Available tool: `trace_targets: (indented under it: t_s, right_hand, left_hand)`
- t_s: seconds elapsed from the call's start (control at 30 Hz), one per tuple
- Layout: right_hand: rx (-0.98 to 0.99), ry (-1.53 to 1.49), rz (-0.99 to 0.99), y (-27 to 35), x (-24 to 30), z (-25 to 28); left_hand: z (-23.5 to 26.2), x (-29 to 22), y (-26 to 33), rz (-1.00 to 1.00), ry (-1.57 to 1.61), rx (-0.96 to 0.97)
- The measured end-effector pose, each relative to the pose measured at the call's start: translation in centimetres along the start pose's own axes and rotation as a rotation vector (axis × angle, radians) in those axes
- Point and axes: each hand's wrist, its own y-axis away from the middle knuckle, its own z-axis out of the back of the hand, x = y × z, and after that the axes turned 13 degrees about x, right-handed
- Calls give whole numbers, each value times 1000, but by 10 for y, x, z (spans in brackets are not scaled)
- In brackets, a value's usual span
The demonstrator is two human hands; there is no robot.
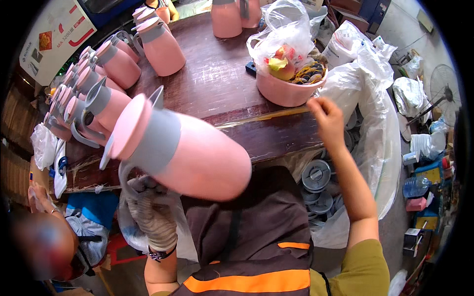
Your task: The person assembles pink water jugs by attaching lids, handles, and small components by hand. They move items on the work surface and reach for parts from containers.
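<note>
A pink vacuum jug point(207, 158) with a grey collar and a pink lid hangs tilted in front of me, its lid end toward the upper left. My left hand point(153, 214), in a pale knitted glove, is closed round its grey handle; the jug partly covers the fingers. My bare right hand point(327, 116) is raised beside a pink basin point(289, 93), its fingers curled together. Whatever they may hold is too small or hidden to make out. In the basin are small dark parts with yellow bands, a piece of fruit and a clear plastic bag point(284, 32).
Several pink jugs point(118, 64) crowd the left of the dark wooden table point(212, 74); two more stand at its far edge. Right of my lap, a big clear bag point(377, 148) holds grey round lids point(316, 175). Another person point(64, 232) sits at left. A fan point(444, 93) stands right.
</note>
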Motion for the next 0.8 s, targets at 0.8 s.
trace_targets:
  t_s: [0.8]
  right_hand:
    - [161,600,282,-117,-12,69]
  left_hand:
    - [-62,67,1,174,-232,106]
